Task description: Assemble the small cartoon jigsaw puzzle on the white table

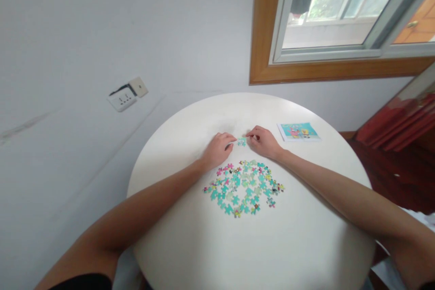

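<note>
A small patch of joined jigsaw pieces (241, 142), teal and pale, lies flat on the white round table between my hands. My left hand (217, 148) rests at its left side, the index finger stretched out to the edge and the thumb apart below. On the opposite side, my right hand (264, 142) is closed, index finger and thumb bent together on a puzzle piece at the upper right edge, mostly covered by the fingertips. Nearer to me spreads a loose heap of jigsaw pieces (249, 182), mostly teal and pale green with some pink and yellow.
A picture card (299, 132) with cartoon figures lies right of my right hand. The round white table (190, 244) stands by a wall with a socket (122, 99). A wood-framed window (333, 65) is at upper right, and a red curtain (397, 122) hangs on the right.
</note>
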`<state>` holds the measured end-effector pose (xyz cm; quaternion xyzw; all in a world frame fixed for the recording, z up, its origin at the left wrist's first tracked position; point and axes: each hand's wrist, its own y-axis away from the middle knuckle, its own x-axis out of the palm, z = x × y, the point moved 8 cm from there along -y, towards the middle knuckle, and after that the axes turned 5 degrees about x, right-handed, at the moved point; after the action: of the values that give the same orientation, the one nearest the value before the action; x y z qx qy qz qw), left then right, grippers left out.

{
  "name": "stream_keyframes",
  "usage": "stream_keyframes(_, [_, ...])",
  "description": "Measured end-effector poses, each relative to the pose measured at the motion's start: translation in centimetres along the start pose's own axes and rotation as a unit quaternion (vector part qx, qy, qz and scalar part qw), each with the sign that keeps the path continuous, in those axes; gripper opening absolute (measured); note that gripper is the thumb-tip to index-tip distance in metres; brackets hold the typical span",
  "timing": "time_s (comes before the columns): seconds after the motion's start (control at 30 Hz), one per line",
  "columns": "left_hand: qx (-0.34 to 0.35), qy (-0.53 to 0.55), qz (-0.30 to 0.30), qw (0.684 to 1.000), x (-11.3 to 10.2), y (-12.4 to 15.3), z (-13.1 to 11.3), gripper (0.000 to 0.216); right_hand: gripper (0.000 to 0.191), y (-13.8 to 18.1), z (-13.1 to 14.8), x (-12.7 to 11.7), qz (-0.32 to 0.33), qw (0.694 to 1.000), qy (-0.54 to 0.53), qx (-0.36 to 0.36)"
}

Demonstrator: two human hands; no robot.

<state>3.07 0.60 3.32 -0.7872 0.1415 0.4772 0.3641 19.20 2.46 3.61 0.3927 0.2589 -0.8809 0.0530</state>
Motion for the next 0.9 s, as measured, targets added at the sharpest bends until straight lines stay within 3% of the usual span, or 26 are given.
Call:
stream_keyframes(0.37, [0.011,-0.037,0.038,0.999,0.4,0.4,-0.7,0.035,0.032,0.5,0.9,1.0,0.049,0.998,0.007,-0.037])
stream_keyframes(0.6, [-0.024,-0.012,-0.006,1.000,-0.3,0.3,-0.2,0.037,0.033,0.1,-0.1,0.2,0.002,1.000,-0.016,0.008])
stream_keyframes(0.9, [-0.023,-0.014,0.007,1.000,-0.1,0.3,0.0,0.037,0.032,0.1,0.1,0.5,0.012,1.000,-0.013,-0.004])
